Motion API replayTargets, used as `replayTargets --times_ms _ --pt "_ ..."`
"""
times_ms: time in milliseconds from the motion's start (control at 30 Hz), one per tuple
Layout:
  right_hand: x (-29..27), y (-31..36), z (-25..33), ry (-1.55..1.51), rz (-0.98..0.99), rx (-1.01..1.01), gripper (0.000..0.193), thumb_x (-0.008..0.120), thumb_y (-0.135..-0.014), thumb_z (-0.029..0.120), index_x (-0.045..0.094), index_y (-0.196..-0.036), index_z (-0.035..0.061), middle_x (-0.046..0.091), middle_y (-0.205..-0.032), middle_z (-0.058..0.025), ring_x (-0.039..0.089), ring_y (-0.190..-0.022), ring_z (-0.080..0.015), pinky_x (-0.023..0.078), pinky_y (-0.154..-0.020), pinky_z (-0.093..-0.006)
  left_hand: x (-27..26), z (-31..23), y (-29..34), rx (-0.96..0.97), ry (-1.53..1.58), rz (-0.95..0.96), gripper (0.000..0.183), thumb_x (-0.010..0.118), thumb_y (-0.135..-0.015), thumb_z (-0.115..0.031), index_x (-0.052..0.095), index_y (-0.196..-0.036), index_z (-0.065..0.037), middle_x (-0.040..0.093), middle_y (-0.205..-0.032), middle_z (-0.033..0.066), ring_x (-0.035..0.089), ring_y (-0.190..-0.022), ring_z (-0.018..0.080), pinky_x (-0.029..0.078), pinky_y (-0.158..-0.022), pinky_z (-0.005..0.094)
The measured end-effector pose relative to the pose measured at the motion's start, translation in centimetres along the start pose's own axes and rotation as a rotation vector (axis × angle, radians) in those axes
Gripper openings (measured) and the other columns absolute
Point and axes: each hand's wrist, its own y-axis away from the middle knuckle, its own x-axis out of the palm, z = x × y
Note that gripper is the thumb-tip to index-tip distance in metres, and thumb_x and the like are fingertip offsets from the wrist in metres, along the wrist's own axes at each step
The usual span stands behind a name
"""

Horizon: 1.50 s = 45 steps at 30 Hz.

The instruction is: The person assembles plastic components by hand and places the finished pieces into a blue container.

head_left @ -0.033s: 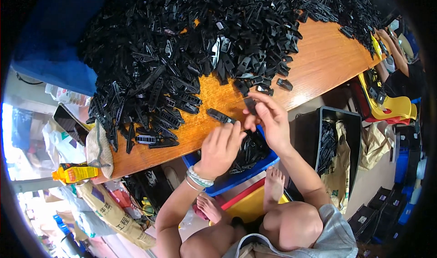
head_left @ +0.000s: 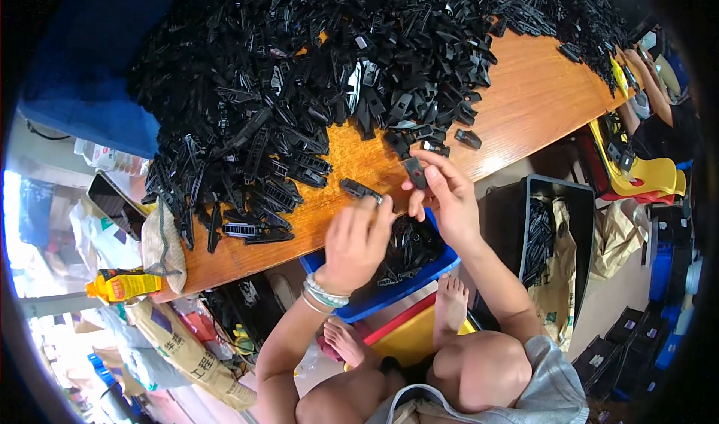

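Observation:
My right hand (head_left: 443,199) pinches a small black plastic part (head_left: 415,173) between thumb and fingers, just above the table's front edge. To its left, my left hand (head_left: 358,241) wears bracelets and has its fingers bent. The fingertips, smeared by motion, reach the near end of a longer black plastic piece (head_left: 358,189) on the wooden table (head_left: 524,95). Whether they grip it does not show. Beneath both hands stands a blue bin (head_left: 367,300) with black parts inside. A large heap of black plastic parts (head_left: 299,65) covers much of the tabletop beyond.
Right of my arm stands a black crate (head_left: 517,222) holding black parts and brown paper. A yellow bottle (head_left: 123,284) is by the table's left corner. Another person's arm (head_left: 653,87) reaches in at the far right, near a yellow chair (head_left: 651,181).
My left hand has shifted slightly left along the longer piece. In my right hand the small black part has turned, now showing more of its face.

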Motion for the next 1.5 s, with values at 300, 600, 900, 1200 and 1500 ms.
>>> replayTargets --times_ms 300,600,900,1200,1500 --pt "1.5 2.1 0.3 1.100 0.112 -0.320 0.032 0.069 -0.086 0.012 0.063 -0.114 -0.0034 0.061 -0.089 -0.0186 0.061 -0.075 -0.0358 0.048 -0.067 -0.0376 0.1 2.3 -0.5 -0.189 0.146 0.005 0.029 0.072 -0.079 -0.003 0.065 -0.107 0.005 0.062 -0.107 0.0150 0.059 -0.101 0.0329 0.051 -0.087 0.0405" --pt "2.0 1.5 -0.4 1.365 0.063 -0.519 0.025 0.072 -0.081 0.014 0.068 -0.102 0.0018 0.054 -0.082 -0.0097 0.052 -0.079 -0.0283 0.040 -0.070 -0.0392 0.4 2.1 0.3 -0.250 0.231 -0.105 0.031 0.058 -0.080 0.012 0.063 -0.110 0.006 0.066 -0.104 0.0180 0.065 -0.098 0.0334 0.054 -0.083 0.0394" --pt "2.3 3.1 -0.9 1.406 -0.015 -0.608 0.026 0.077 -0.076 0.012 0.069 -0.099 0.0022 0.052 -0.078 -0.0071 0.051 -0.074 -0.0261 0.037 -0.067 -0.0375 0.3 2.4 0.4 -0.176 0.132 -0.080 0.036 0.058 -0.080 0.008 0.061 -0.115 0.005 0.067 -0.102 0.0190 0.067 -0.092 0.0318 0.055 -0.078 0.0378" --pt "1.7 3.8 -0.5 1.363 -0.034 -0.703 0.032 0.083 -0.066 0.010 0.071 -0.094 0.0040 0.058 -0.078 -0.0052 0.054 -0.073 -0.0237 0.036 -0.068 -0.0365 0.4 2.6 0.8 -0.125 0.109 -0.036 0.036 0.059 -0.082 0.001 0.058 -0.118 0.007 0.068 -0.107 0.0179 0.063 -0.106 0.0289 0.053 -0.084 0.0376" --pt "2.9 2.8 -1.5 1.356 -0.036 -0.572 0.030 0.081 -0.069 0.013 0.072 -0.096 0.0048 0.054 -0.075 -0.0048 0.050 -0.072 -0.0234 0.033 -0.067 -0.0369 0.6 1.9 1.0 -0.152 0.130 -0.089 0.034 0.057 -0.081 0.008 0.062 -0.115 0.007 0.068 -0.109 0.0178 0.066 -0.102 0.0295 0.054 -0.081 0.0373"
